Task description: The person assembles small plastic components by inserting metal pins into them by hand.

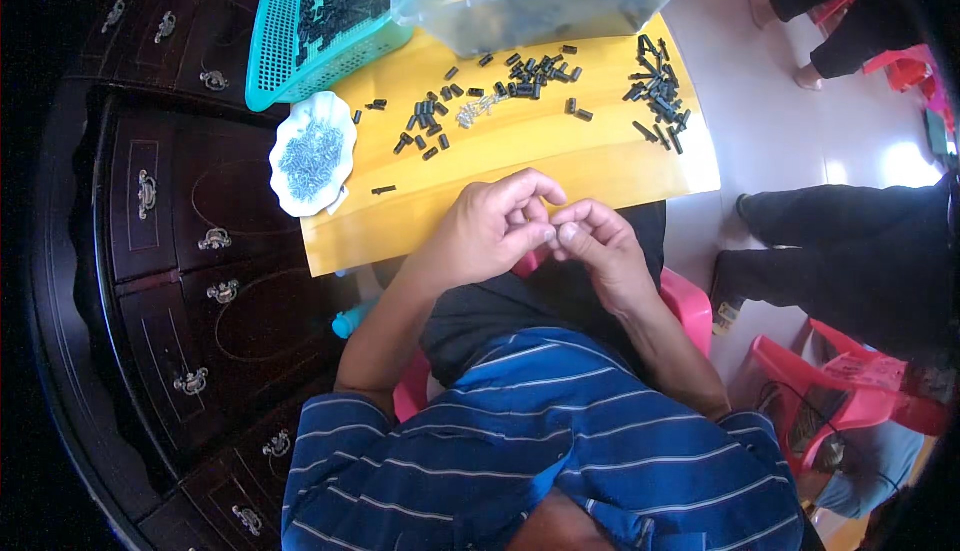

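My left hand and my right hand meet just over the near edge of the yellow table. Thumb and fingers are pinched together on both, tips almost touching; anything between them is too small or hidden to make out. Beyond them lie loose short black cylindrical pieces and a little heap of small silvery pins. One slim black piece lies apart on the left. Longer black pieces are piled at the right edge.
A white scalloped dish of silvery pins stands at the table's left. Behind it are a green basket and a translucent bin, both holding black pieces. Dark drawers stand at left; people's legs and a red stool are at right.
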{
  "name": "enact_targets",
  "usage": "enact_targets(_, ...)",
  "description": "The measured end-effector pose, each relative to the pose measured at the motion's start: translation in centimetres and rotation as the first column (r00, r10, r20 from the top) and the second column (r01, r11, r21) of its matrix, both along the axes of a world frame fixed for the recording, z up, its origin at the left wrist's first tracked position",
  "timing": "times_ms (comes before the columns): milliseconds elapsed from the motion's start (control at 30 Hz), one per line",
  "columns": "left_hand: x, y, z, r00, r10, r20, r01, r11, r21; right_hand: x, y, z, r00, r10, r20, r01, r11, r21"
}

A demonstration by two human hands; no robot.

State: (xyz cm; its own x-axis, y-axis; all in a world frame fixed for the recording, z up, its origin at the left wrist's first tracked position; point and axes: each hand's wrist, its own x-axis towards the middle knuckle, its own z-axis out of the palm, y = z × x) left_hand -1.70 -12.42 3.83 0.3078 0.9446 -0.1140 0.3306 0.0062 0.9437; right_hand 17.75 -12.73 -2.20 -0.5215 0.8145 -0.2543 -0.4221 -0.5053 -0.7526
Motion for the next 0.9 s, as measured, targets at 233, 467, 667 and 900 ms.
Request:
enact_targets(233,-1.1,1.6,0.8,0.944,-0.115,0.31,0.193,0.953,-0.233,0.2,0.1,0.3,0.959,0.095,-0.266,-0.135,0.981,-0.136)
enact_targets(467,-0.9,7.7,-1.2,0.844,0.346,-0.41,-0.089,0.844,0.529,0.4,0.4,-0.1,0.961,0.05,-0.271,-0.099,0.98,-0.172)
enact_targets(667,0.5,10.9,-3.1,0.692,0.483,-0.536,0.017,0.732,0.681,0.6,0.6,0.0,0.972,0.035,-0.231,-0.086,0.973,-0.215)
enact_targets(900,1.1,12.3,-3.7,0.642,0.469,-0.606,0.054,0.761,0.646,0.6,0.6,-0.3,0.972,0.044,-0.23,-0.096,0.971,-0.22)
